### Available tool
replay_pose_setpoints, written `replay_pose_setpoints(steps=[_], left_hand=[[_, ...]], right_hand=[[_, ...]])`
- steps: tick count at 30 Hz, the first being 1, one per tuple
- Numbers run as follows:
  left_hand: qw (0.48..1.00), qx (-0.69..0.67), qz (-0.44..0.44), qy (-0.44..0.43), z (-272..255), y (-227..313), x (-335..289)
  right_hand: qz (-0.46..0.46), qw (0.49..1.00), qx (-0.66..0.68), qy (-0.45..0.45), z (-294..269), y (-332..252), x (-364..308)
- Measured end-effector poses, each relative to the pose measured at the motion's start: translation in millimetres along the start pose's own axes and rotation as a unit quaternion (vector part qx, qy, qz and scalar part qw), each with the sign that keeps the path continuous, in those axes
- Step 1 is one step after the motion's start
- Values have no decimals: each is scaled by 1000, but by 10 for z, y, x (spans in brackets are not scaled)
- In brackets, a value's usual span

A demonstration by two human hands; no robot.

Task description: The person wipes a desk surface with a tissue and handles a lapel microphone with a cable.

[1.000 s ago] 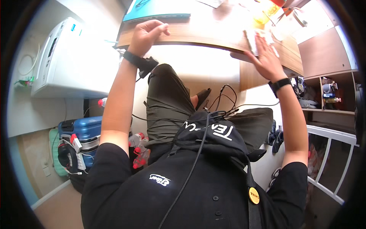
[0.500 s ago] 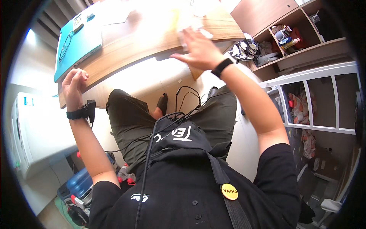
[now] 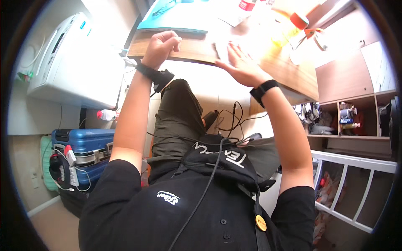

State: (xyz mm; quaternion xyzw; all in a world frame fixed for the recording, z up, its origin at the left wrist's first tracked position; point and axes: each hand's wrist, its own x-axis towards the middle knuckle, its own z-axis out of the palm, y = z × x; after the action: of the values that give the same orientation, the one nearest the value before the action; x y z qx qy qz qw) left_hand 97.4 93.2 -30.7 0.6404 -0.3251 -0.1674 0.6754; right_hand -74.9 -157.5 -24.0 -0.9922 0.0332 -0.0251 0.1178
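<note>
My left hand (image 3: 164, 47) rests at the desk's front edge, just below a teal flat case that looks like a laptop (image 3: 173, 30). Its fingers are loosely curled in, and nothing shows in them. Over the wooden desk top (image 3: 192, 45), my right hand (image 3: 243, 67) lies flat with its fingers stretched out. A white, crumpled piece that looks like tissue (image 3: 222, 51) is under and beside its fingers; glare washes out its outline. Dark bands sit on both wrists.
A bottle with a red cap (image 3: 299, 21) and yellowish body stands on the desk's right, a red-labelled bottle (image 3: 247, 5) farther back. A white appliance (image 3: 79, 62) and blue suitcase (image 3: 86, 142) are at left, shelves (image 3: 351, 142) and a white rail frame (image 3: 356, 163) at right. Cables hang over my lap.
The view has swung to the left, so the desk and both hands sit farther right. My right hand has shifted toward my left hand and the desk's front edge, along with the white piece.
</note>
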Motion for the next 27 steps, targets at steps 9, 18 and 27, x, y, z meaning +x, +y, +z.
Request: replay_pose_setpoints(steps=[9, 18, 27], left_hand=[[997, 34, 74, 8, -12, -23, -126], [995, -7, 70, -71, -10, -57, -160], [996, -2, 83, -36, -74, -49, -116]], right_hand=[[147, 979, 62, -125, -261, 630, 322], [171, 956, -123, -203, -503, 750, 475], [150, 962, -171, -151, -467, 768, 725]])
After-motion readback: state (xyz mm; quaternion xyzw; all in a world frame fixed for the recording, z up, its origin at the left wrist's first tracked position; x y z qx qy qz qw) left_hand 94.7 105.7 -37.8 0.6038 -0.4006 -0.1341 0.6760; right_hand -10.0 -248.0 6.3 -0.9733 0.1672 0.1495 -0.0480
